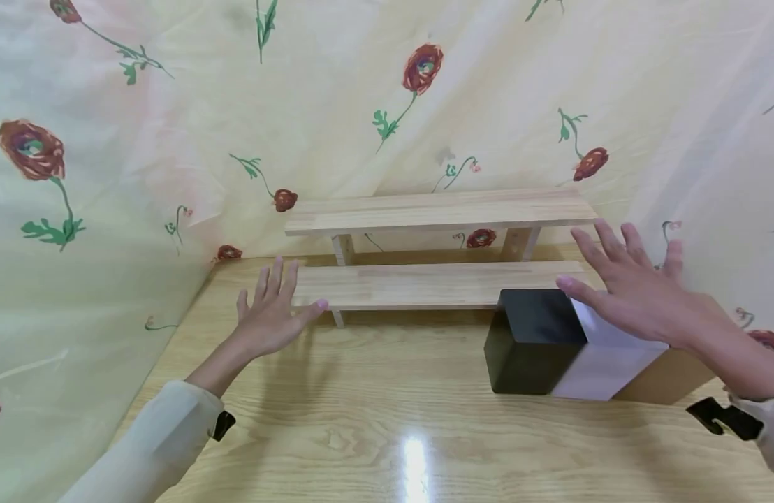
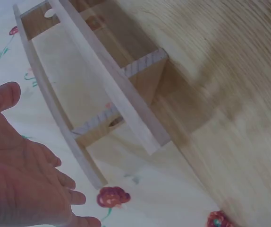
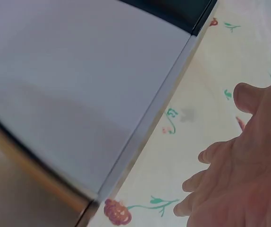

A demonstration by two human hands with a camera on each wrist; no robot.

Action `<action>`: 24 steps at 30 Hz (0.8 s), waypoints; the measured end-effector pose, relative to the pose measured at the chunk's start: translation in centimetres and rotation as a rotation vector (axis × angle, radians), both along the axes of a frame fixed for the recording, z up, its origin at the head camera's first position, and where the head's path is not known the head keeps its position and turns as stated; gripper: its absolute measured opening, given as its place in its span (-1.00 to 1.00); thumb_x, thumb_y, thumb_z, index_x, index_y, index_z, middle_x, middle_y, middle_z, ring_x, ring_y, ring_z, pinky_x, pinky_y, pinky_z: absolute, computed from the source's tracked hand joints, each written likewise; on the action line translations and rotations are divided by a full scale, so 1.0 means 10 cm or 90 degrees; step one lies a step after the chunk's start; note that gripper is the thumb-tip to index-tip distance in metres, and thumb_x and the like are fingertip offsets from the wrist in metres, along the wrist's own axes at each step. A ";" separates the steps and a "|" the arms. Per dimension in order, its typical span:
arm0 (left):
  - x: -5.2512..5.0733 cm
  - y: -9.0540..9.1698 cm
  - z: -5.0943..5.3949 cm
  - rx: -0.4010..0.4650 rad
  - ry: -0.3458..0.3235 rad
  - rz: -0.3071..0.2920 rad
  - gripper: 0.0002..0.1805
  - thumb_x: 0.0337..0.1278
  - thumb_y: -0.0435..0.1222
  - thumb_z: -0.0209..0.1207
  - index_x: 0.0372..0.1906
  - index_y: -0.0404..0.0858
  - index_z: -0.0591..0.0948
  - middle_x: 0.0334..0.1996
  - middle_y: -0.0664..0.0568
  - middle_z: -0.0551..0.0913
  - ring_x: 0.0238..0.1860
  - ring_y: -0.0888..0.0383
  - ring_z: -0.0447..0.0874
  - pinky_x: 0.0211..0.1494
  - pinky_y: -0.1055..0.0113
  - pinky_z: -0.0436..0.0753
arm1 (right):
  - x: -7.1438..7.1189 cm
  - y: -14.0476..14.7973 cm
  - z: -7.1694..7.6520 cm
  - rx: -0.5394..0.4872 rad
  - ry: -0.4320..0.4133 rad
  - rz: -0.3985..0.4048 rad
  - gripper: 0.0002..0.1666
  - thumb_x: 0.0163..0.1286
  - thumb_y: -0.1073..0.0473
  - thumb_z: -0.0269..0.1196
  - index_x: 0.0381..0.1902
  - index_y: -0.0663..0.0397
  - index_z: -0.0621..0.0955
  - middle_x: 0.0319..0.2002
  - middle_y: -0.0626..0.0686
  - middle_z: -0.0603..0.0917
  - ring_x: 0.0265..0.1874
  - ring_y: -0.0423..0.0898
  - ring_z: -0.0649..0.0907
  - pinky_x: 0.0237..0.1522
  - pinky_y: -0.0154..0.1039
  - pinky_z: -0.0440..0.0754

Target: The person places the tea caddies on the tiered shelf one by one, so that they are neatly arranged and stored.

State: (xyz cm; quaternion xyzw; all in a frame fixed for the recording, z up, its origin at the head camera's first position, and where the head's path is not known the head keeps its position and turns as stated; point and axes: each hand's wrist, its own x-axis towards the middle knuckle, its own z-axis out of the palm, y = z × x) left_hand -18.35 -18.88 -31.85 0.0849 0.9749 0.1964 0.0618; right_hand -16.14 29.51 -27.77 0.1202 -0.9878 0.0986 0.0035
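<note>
A two-tier wooden shelf point(image 1: 437, 285) stands against the back, and the left wrist view shows the same shelf point(image 2: 97, 61). My left hand point(image 1: 267, 325) hovers by its left end with fingers spread, holding nothing; that hand point(image 2: 27, 175) also shows in the left wrist view. My right hand point(image 1: 638, 290) is spread above the boxes at the right, holding nothing, and this hand point(image 3: 244, 165) appears in the right wrist view. Under and beside it stand a black box point(image 1: 538, 342), a white box point(image 1: 607, 356) and a brown box point(image 1: 666, 374), side by side.
Flower-patterned cloth point(image 1: 337, 91) hangs behind the shelf and along both sides. The wood-grain surface point(image 1: 362, 412) spreads in front of the shelf, with a bright reflection near its front. The boxes partly cover the right end of the lower shelf board.
</note>
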 end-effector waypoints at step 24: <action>-0.16 -0.18 -0.35 0.046 0.010 0.070 0.12 0.16 0.37 -0.07 0.54 -0.22 -0.21 0.50 -0.31 -0.27 0.46 -0.34 -0.34 0.27 -0.40 -0.36 | 0.04 -0.40 -0.17 0.037 0.035 0.050 -0.01 0.35 -0.41 0.02 0.55 -0.19 -0.06 0.52 0.24 -0.16 0.46 0.27 -0.29 0.13 0.39 -0.68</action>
